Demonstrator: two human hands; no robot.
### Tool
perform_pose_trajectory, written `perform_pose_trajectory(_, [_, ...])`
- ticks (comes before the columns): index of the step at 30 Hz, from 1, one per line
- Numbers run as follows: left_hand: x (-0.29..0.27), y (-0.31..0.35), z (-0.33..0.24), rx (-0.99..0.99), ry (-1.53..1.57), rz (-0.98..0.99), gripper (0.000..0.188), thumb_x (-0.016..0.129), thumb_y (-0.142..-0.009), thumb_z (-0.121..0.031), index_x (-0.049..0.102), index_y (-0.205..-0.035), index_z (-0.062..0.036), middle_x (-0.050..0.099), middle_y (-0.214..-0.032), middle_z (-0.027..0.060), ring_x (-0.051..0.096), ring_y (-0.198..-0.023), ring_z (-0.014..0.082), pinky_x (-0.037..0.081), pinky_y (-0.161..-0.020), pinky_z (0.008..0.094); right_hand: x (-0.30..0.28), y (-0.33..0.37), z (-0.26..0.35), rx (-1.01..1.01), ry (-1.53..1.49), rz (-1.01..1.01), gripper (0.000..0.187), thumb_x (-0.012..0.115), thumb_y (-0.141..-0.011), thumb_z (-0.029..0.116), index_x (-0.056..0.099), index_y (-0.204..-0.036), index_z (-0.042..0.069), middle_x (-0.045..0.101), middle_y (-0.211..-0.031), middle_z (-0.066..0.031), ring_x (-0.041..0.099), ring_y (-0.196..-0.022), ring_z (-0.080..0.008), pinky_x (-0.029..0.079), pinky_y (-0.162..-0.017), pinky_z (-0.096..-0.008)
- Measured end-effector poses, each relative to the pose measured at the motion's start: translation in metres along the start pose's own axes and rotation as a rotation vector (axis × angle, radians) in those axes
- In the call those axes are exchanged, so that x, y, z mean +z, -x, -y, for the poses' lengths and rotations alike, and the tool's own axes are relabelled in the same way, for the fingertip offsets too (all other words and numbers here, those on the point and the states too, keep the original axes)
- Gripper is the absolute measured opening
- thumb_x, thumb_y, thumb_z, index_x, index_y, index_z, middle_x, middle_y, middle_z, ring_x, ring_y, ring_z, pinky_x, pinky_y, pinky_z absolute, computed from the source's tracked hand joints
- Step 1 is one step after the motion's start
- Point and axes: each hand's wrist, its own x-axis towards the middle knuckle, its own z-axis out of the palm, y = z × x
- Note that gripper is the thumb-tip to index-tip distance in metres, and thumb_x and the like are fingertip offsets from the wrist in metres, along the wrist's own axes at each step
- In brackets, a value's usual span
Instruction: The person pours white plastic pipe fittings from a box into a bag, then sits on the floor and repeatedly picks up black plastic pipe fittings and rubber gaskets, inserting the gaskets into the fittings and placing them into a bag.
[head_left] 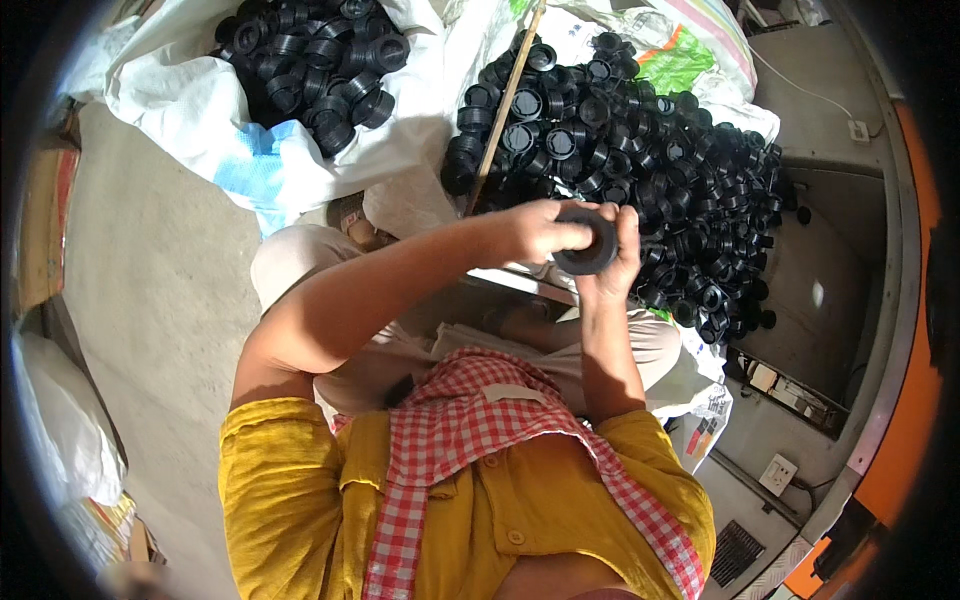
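Observation:
A black ring-shaped plastic cap [584,264] is held up between my two hands, its round opening facing up toward me. My left hand [541,232] reaches in from the left, its thumb or a finger laid over the ring's edge into the opening. Around the cap's right side curl the fingers of my right hand [624,262]; its grip is partly hidden behind the cap. Just beyond my hands spreads a large heap of similar black caps [690,190]. More black caps [310,60] fill an open white sack [170,90] at the upper left.
A thin wooden stick [507,100] slants across the heap's left side. To the right are a grey machine panel with a socket [778,474] and an orange frame [900,400]. Cardboard boxes [48,220] and a plastic bag [65,425] sit along the left.

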Motion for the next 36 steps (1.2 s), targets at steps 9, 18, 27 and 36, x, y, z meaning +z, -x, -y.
perform_pose_trajectory(9, [-0.008,0.009,-0.042,0.794,-1.632,-0.591,0.009,0.059,-0.069,-0.010,0.055,-0.077,-0.0080,0.047,-0.071,0.0086,0.050,-0.069,0.0257,0.038,-0.064,0.0375,-0.041,-0.049,-0.021,-0.460,0.970,-0.388,0.007,0.054,-0.090,0.002,0.055,-0.096,0.003,0.062,-0.081,-0.0059,0.056,-0.065,-0.0084,0.044,-0.054,-0.0220])
perform_pose_trajectory(18, [-0.056,0.018,-0.086,0.392,-1.943,-1.272,0.076,0.080,-0.064,-0.029,0.050,-0.130,-0.0048,0.039,-0.136,0.0265,0.039,-0.123,0.0450,0.039,-0.094,0.0548,-0.178,-0.064,-0.056,0.605,0.876,-0.662,0.037,0.074,-0.080,0.037,0.050,-0.067,0.011,0.048,-0.055,0.0003,0.042,-0.042,-0.0120,0.029,-0.037,-0.0258])
perform_pose_trajectory(27, [-0.048,-0.021,-0.013,-0.128,-0.833,-0.670,0.075,0.066,-0.076,-0.054,0.053,-0.122,0.0031,0.059,-0.114,0.0268,0.058,-0.109,0.0347,0.046,-0.092,0.0412,-0.040,-0.008,-0.047,-0.347,1.493,0.040,0.016,0.072,-0.078,0.004,0.063,-0.091,0.003,0.060,-0.069,-0.0061,0.050,-0.056,-0.0127,0.044,-0.055,-0.0294])
perform_pose_trajectory(36, [-0.039,-0.022,-0.041,-0.296,-0.214,-0.415,0.029,0.055,-0.079,-0.006,0.058,-0.107,0.0008,0.064,-0.086,0.0129,0.066,-0.067,0.0227,0.059,-0.055,0.0351,-0.028,0.012,0.011,-0.597,1.377,-0.024,0.043,0.071,-0.073,-0.005,0.064,-0.114,0.006,0.053,-0.084,-0.0030,0.055,-0.071,-0.0123,0.048,-0.063,-0.0258])
